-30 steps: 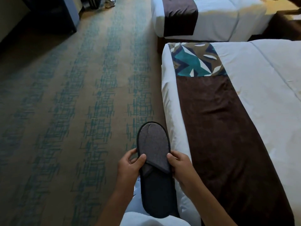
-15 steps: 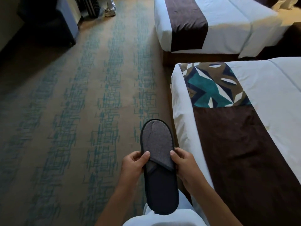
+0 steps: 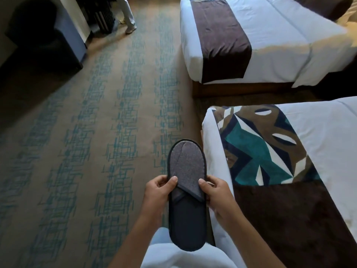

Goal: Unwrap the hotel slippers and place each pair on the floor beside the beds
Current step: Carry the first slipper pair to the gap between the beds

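Note:
I hold a dark grey hotel slipper (image 3: 186, 192) with a dark trim flat in front of me, toe pointing away, above the carpet next to the near bed. My left hand (image 3: 159, 192) grips its left edge with the thumb on the upper. My right hand (image 3: 217, 192) grips its right edge the same way. No wrapper shows on it. I cannot tell whether it is a single slipper or a stacked pair. The near bed (image 3: 318, 132) has white sheets, a brown runner and a patterned teal panel.
A second bed (image 3: 280, 35) with a brown runner stands beyond, with a narrow gap of floor between the two. Brown and teal carpet (image 3: 96, 151) spreads to the left. A dark cabinet (image 3: 44, 45) stands far left. Another person's legs (image 3: 127, 16) are at the top.
The view has tilted up and forward, so both beds sit lower in the frame and more of the far bed shows. Both hands keep the same grip on the slipper.

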`<state>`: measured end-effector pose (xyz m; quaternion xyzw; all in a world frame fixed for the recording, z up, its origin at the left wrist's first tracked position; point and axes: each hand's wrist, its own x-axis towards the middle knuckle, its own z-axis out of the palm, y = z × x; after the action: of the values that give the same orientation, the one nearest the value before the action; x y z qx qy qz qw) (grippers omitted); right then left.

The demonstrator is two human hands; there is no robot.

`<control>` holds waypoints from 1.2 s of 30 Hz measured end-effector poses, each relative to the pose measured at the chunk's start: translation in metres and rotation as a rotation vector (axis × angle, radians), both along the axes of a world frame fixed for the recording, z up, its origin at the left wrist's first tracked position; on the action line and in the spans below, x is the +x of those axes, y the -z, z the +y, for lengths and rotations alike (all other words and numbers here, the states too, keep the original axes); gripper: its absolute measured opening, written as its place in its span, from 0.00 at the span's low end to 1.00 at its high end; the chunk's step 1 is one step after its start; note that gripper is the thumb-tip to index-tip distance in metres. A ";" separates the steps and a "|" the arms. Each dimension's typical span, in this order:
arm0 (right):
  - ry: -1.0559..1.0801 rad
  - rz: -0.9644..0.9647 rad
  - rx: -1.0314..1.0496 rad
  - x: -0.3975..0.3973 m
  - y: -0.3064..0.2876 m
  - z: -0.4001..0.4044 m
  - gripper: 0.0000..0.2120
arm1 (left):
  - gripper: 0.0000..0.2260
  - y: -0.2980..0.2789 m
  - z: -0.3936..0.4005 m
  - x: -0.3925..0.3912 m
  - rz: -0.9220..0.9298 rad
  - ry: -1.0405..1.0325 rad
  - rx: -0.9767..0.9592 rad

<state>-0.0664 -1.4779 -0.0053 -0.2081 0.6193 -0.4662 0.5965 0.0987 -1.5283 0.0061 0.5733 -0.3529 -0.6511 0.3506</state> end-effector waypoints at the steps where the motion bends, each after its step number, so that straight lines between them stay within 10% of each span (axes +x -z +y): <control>1: 0.006 0.004 0.000 -0.008 -0.002 -0.018 0.09 | 0.04 -0.002 -0.019 -0.008 0.008 0.007 -0.006; 14: 0.098 0.085 0.107 -0.064 0.013 -0.288 0.26 | 0.08 0.022 -0.306 -0.071 0.042 0.102 0.027; 36: 0.418 0.037 0.073 -0.243 -0.026 -0.645 0.09 | 0.04 -0.003 -0.705 -0.275 0.049 0.421 -0.073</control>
<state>-0.3096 -2.1234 0.0209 -0.0620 0.6763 -0.5534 0.4822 -0.1767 -2.2330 0.0090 0.4577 -0.4795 -0.7106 0.2359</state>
